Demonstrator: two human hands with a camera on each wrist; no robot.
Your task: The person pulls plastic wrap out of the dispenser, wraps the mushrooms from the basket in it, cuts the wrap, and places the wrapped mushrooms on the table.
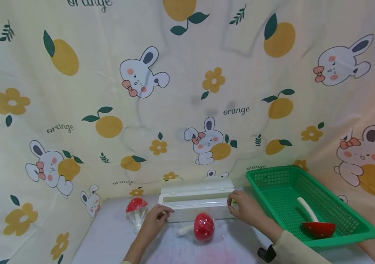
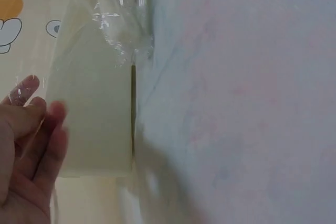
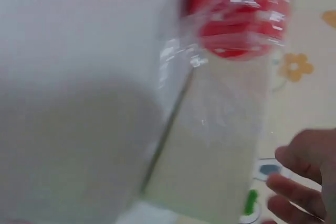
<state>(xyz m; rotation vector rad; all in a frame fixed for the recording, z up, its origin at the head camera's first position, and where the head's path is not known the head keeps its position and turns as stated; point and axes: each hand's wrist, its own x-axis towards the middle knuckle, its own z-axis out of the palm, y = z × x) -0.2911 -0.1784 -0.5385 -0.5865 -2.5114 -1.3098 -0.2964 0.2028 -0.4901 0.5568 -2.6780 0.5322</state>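
A long white cling film dispenser box lies on the table, its lid raised. Clear cling film stretches across its front between my hands. My left hand pinches the film at the box's left end; in the left wrist view the left thumb and forefinger meet on it. My right hand pinches the film at the right end; in the right wrist view the right hand's forefinger is hidden. Before the box lies a red mushroom-shaped ladle with white dots, handle pointing left, in clear film.
Left of the box stands another red mushroom-shaped ladle in clear wrap. A green plastic basket at the right holds an unwrapped red ladle with a white handle. A printed cloth hangs behind the table.
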